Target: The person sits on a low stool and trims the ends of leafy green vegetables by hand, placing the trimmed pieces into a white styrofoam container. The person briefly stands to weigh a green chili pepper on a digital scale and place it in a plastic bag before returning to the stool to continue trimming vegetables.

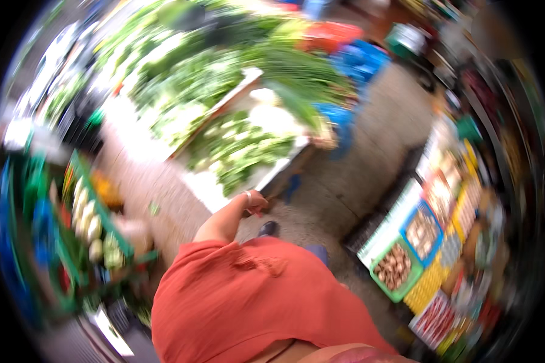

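Note:
My left hand [256,202], with a pale band at the wrist, hangs in front of my red top [254,299]. It is close to the near corner of a vegetable stall; blur hides whether it touches the edge or holds anything. Just ahead lie leafy greens with pale stems [245,149] on a white-edged tray [284,165]. White radish-like vegetables [272,111] sit behind them, and long green stalks [299,72] spread to their right. My right hand is out of view.
On the right stands a stall with a green basket of brown produce [393,267], a blue basket [421,233] and yellow trays [427,288]. Green crates of vegetables [91,222] stand on the left. Blue plastic bags [361,59] hang at the far stall's side. Paved floor [381,136] runs between the stalls.

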A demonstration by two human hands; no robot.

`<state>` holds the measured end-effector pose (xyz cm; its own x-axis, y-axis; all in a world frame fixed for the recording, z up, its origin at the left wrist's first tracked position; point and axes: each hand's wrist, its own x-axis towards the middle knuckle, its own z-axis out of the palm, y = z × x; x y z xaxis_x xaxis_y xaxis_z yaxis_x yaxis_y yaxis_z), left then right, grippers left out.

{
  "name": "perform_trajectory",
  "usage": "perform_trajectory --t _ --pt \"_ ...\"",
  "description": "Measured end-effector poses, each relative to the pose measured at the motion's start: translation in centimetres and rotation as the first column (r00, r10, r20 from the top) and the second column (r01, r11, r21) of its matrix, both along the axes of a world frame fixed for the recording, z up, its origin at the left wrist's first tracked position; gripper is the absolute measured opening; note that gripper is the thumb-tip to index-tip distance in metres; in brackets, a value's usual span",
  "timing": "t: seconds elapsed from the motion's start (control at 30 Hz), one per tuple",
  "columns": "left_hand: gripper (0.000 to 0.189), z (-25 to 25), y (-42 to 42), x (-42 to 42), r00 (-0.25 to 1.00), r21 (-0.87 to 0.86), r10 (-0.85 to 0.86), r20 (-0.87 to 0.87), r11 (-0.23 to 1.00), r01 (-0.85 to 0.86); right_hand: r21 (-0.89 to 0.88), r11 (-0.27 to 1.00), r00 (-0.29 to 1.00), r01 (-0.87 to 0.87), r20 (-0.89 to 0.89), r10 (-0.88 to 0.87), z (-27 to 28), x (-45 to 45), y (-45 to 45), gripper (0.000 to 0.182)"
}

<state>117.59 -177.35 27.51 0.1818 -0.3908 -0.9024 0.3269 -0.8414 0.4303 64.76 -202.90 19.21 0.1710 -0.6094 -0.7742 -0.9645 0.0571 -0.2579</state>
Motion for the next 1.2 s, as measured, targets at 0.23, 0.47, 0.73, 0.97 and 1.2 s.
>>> perform_trajectory --t 0.23,0.47,0.73,0.97,1.2 --pt "0.017 -2.4 -27.7 5.8 0.912 -0.156 0.276 0.304 0.959 -0.238 -0.02 0.962 0.952 0.273 0.152 -0.267 10.6 8.2 -15.6 0.023" --pt "0.013 -10.8 -37.9 10.4 0.354 -0.13 -0.828 0.435 0.331 0.935 -0.09 0.945 0.762 0.315 0.617 -0.196 9.6 23.7 -42.4 0.022" --pt "0.016 -2.2 -56.5 16.4 -0.334 0.382 -0.858 0.39 -0.179 0.906 0.098 0.942 0.593 0.319 0.755 -0.28 12.4 41.3 -65.7 0.018" --pt "0.024 -3.6 -79.0 30.0 -0.21 0.383 -0.953 0.216 -0.115 0.916 -0.23 0.867 0.81 0.442 0.517 -0.276 3.7 39.5 -80.3 0.018" --pt "0.027 -7.0 -103.1 45.0 0.094 0.281 -0.658 0.747 0.441 0.853 -0.257 0.458 0.497 0.851 0.678 -0.542 3.5 35.0 -92.2 0.015"
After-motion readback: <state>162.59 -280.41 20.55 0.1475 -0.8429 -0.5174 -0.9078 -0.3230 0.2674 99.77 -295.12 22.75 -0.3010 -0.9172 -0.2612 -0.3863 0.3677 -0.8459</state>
